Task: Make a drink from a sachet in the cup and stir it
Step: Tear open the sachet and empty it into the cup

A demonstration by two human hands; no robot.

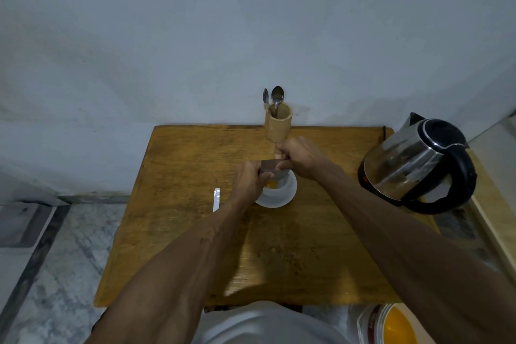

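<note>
From the head view, I have both hands over the white cup (276, 193), which sits near the middle of the desk (181, 232), a little toward the far edge. My left hand (247, 180) and right hand (300, 159) each have their fingers pinched shut on the dark sachet (269, 167), one at either end, and I keep it directly above the cup's mouth, I judge so that whatever spills falls inside. The cup already shows something yellow-orange at the bottom; whether powder or liquid I cannot tell. Just left of the cup lies a thin silvery strip (216, 200), perhaps a torn-off piece. At the far edge stands a wooden holder (277, 124) with two spoons (275, 98) in it, handy for stirring. The kettle (418, 165) waits at the right edge, lid down, contents hidden.
</note>
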